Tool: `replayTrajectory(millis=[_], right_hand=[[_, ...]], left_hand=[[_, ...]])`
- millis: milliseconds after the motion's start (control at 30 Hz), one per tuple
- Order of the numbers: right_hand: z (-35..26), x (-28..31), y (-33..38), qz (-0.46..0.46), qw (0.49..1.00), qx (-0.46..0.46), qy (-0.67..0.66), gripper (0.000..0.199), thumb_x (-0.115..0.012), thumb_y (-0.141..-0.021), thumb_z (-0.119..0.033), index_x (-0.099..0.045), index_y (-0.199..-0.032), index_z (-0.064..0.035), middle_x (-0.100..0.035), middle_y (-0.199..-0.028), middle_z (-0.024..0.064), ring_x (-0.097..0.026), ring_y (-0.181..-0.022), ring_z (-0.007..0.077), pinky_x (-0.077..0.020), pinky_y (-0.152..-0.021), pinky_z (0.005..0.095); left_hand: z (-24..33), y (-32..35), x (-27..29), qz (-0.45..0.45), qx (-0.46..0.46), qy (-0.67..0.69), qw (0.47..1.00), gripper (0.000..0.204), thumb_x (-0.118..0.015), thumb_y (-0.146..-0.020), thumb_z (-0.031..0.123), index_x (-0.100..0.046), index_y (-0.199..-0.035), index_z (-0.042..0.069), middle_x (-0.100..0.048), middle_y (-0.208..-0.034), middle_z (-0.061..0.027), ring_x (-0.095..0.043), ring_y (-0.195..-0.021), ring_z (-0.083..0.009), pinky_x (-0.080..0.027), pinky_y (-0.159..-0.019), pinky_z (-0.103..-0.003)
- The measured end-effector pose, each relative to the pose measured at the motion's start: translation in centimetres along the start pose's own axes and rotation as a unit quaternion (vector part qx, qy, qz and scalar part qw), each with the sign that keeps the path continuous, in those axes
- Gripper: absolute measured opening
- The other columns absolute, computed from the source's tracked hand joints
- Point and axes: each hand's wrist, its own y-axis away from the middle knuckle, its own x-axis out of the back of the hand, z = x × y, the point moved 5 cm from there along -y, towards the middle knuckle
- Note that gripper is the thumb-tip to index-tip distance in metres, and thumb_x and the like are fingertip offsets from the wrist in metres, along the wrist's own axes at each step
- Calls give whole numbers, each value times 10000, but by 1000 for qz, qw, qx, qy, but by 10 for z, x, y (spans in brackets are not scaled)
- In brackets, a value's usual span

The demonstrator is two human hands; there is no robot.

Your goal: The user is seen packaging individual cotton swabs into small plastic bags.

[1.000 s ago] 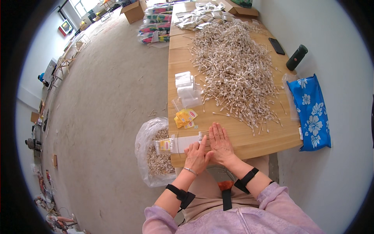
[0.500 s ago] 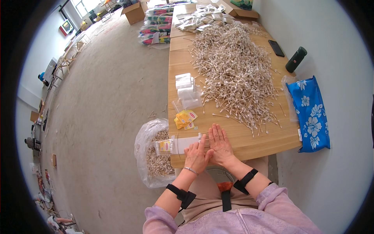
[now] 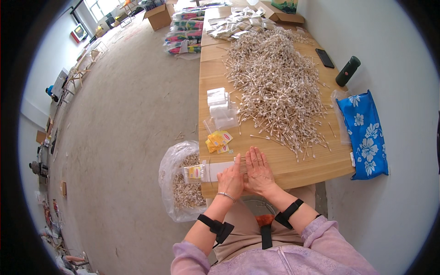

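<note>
A small row of cotton swabs (image 3: pixel 242 164) lies on the table between my hands, partly covered by them. My right hand (image 3: pixel 260 173) rests flat along the row's right side, its fingers straight and together. On the other side, my left hand (image 3: pixel 230 181) has its index finger stretched along the swabs, while its remaining fingers are partly hidden. A white strip (image 3: pixel 221 171) runs leftward from under my left hand. At the strip's left end, by the table edge, sits a flat pack of swabs (image 3: pixel 195 173) with a yellow label. Yellow cards (image 3: pixel 218 140) lie just beyond.
A large heap of loose swabs (image 3: pixel 279 82) covers the table's middle. Clear plastic bags (image 3: pixel 221 110) lie at the left edge. Along the right stand a blue flowered pack (image 3: pixel 366 137), a dark bottle (image 3: pixel 348 71) and a phone (image 3: pixel 325 58). A sack (image 3: pixel 166 183) of swabs stands at left.
My left hand has shifted slightly right, its index finger now nearer my right hand along the row's left side. My right hand has stayed almost still.
</note>
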Motion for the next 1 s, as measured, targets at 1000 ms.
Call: replayTrajectory(millis=[1000], right_hand=[[-23, -9, 7, -16, 1000, -18, -14, 878, -520, -858, -451, -172, -1429, 118, -146, -1514, 295, -93, -1440, 409, -68, -1175, 485]], left_hand=[[-38, -8, -18, 204, 3, 448, 870, 438, -450, -976, 151, -413, -1380, -13, -452, -1375, -179, -414, -1301, -279, -297, -1109, -374]])
